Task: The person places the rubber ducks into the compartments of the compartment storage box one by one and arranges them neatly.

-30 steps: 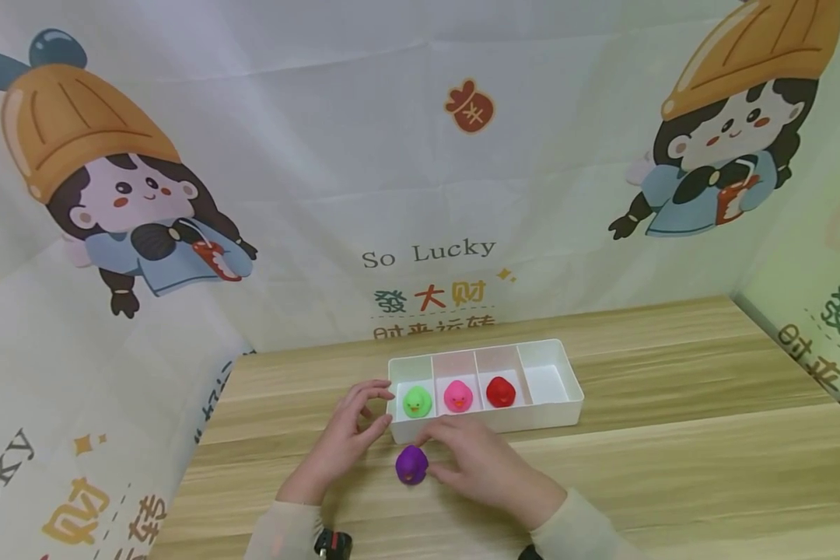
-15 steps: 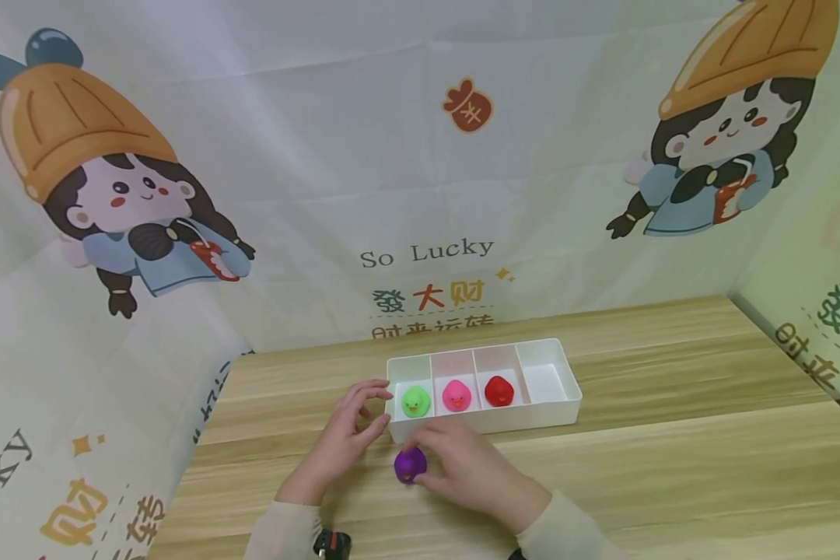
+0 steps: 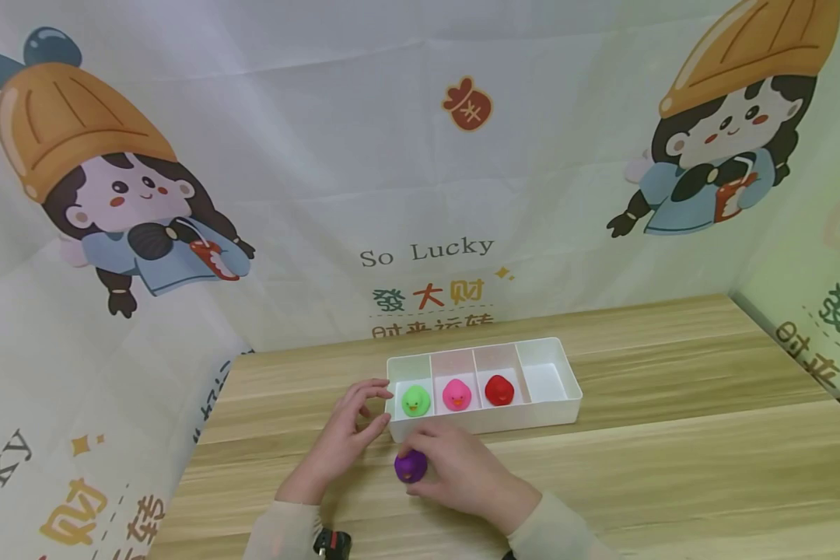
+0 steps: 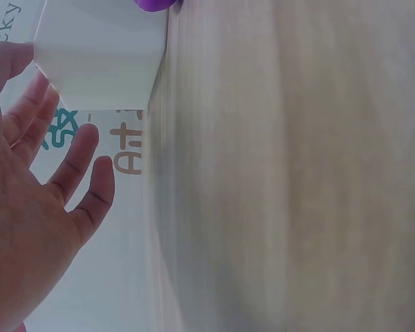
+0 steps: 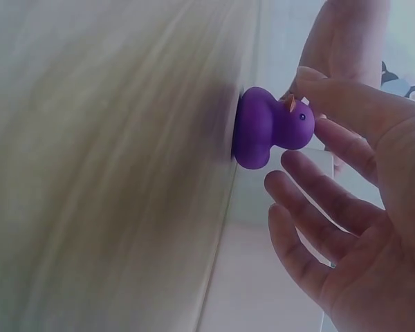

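A small purple rubber duck (image 3: 410, 467) sits upright on the wooden table in front of a white divided tray (image 3: 532, 416). My right hand (image 3: 462, 470) has its thumb and index finger around the duck's head; in the right wrist view the duck (image 5: 256, 131) still stands on the table, the other fingers spread apart from it. My left hand (image 3: 343, 443) is at the tray's left end, fingers loosely bent, thumb by the near corner. In the left wrist view, this hand (image 4: 34, 200) holds nothing. The tray bears a green duck (image 3: 416, 401), a pink duck (image 3: 457, 395) and a red duck (image 3: 499, 390).
The ducks in the tray occupy the first compartments from the left, one in each; the rightmost compartment (image 3: 549, 383) shows only its white floor. A printed cloth (image 3: 420, 171) hangs behind the wooden table (image 3: 672, 467) and along its sides.
My right hand has shifted left, bringing its thumb and index finger around the purple duck. The left hand, the tray and the ducks stay where they were.
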A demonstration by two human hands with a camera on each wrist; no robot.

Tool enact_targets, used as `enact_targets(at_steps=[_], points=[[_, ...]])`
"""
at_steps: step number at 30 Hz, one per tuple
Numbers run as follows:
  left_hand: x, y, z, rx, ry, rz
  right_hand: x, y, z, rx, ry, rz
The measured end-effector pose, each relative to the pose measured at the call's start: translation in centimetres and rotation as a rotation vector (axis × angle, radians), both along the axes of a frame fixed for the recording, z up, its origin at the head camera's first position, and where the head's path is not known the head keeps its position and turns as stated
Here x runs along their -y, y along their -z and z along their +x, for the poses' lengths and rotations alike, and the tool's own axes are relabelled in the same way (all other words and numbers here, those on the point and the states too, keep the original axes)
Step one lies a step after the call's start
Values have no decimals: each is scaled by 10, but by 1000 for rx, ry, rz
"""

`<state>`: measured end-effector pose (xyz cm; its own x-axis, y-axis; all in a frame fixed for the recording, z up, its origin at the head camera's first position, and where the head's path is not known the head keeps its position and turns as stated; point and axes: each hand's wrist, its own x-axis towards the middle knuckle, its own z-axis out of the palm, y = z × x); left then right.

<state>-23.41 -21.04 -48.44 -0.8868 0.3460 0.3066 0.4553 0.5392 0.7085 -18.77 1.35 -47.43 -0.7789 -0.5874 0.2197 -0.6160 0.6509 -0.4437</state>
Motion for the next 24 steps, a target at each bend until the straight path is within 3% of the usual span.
enact_targets(at_steps=[13,24], points=[[-2,-4,2,39,-3,7,7,-4,-2,19,23,65],[-2,-3,2,9,12,38,10,-3,-5,7,23,51]])
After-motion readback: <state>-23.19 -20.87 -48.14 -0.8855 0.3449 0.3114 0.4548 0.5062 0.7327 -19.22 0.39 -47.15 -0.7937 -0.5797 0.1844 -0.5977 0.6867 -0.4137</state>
